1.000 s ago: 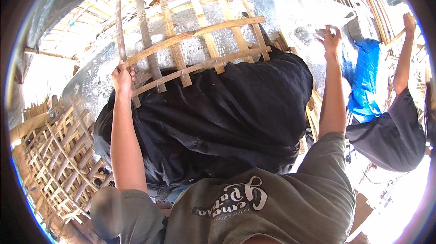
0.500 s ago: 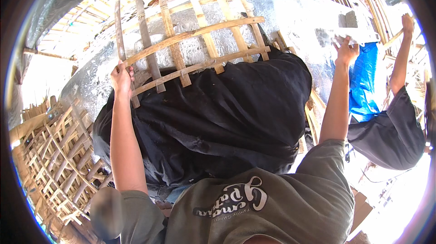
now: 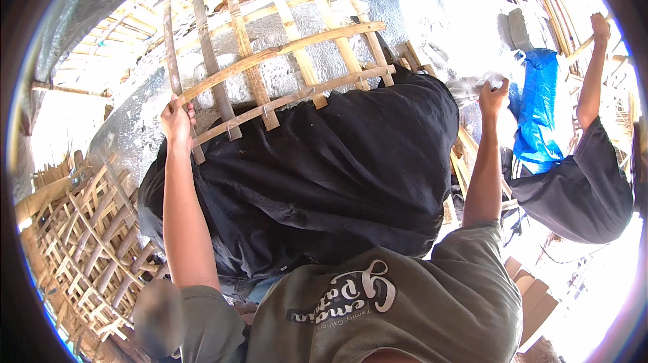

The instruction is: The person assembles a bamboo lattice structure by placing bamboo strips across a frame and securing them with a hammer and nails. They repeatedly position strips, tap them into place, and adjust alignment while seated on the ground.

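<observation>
My left hand is closed around the left end of a lattice of wooden slats, where a long strip crosses the outermost upright. The lattice's near edge lies on the black cloth over my lap, and its slats reach away from me. Out to the right, my right hand is closed on clear, crinkled plastic that sticks out leftward from the fingers. Glare hides part of this plastic. A blue plastic bag is just right of that hand.
Several finished-looking lattices are stacked at the left. Beyond my lap lies a silvery sheet with a grey block on it. Another person's arm and dark sleeve are at the right. Wooden pieces lie at lower right.
My right hand has drawn back toward me and left, from beside the blue bag, with clear plastic now showing in it. The lattice and my left hand have shifted slightly left.
</observation>
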`<act>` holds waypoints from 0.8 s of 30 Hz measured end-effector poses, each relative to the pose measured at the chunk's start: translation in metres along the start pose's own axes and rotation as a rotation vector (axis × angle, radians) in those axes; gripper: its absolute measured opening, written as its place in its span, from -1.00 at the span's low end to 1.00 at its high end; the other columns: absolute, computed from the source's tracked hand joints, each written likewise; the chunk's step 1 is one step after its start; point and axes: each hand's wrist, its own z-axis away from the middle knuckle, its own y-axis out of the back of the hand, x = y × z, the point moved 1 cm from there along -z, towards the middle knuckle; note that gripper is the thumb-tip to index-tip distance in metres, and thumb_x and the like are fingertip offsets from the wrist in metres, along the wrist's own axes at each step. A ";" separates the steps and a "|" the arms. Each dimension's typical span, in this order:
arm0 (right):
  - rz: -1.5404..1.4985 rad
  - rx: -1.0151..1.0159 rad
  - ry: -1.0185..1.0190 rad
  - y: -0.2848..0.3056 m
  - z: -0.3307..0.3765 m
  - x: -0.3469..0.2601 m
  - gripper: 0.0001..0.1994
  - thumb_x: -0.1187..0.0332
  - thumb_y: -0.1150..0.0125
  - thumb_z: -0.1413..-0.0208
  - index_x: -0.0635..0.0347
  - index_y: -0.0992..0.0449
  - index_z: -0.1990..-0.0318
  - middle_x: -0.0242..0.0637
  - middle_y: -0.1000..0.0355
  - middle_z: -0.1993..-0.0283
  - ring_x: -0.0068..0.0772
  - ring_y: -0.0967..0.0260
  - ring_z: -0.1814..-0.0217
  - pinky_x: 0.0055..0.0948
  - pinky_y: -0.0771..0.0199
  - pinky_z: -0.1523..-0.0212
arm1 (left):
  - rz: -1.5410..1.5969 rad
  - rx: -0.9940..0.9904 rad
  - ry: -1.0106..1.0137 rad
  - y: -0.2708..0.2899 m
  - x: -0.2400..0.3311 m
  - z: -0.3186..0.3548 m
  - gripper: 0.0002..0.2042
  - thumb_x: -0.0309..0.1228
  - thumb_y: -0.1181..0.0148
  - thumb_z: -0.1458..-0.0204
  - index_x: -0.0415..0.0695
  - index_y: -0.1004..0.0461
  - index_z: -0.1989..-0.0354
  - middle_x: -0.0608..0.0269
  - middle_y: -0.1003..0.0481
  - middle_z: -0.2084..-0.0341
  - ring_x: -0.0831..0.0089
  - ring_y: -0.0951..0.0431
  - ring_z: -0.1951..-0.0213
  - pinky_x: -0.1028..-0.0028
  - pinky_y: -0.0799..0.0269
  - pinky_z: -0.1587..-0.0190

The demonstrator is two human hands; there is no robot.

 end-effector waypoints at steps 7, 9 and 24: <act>-0.049 -0.196 0.054 0.010 0.008 0.011 -0.32 0.41 -0.11 0.00 0.27 -0.11 -0.35 0.20 -0.31 -0.20 0.16 -0.35 -0.18 -0.10 -0.28 -0.22 | 0.002 -0.003 -0.005 -0.001 0.001 0.002 -0.70 -0.18 0.13 -0.35 -0.20 -0.35 0.19 0.31 -0.40 0.54 0.64 -0.32 0.61 0.60 -0.22 0.61; -0.024 -0.159 0.165 0.015 0.007 0.013 -0.34 0.41 -0.11 -0.01 0.22 -0.14 -0.34 0.20 -0.28 -0.23 0.13 -0.31 -0.23 -0.12 -0.26 -0.25 | 0.012 -0.009 -0.016 -0.001 0.000 0.001 -0.70 -0.18 0.13 -0.35 -0.20 -0.35 0.20 0.31 -0.40 0.54 0.65 -0.32 0.61 0.60 -0.23 0.61; 0.121 0.093 0.686 0.091 0.005 -0.053 -0.73 0.29 -0.46 0.11 0.16 -0.44 0.41 -0.16 -0.39 0.10 -0.03 -0.36 0.06 -0.11 -0.39 0.04 | 0.036 -0.005 -0.005 0.000 -0.001 -0.001 -0.70 -0.17 0.11 -0.34 -0.19 -0.32 0.23 0.28 -0.41 0.55 0.64 -0.32 0.63 0.59 -0.23 0.63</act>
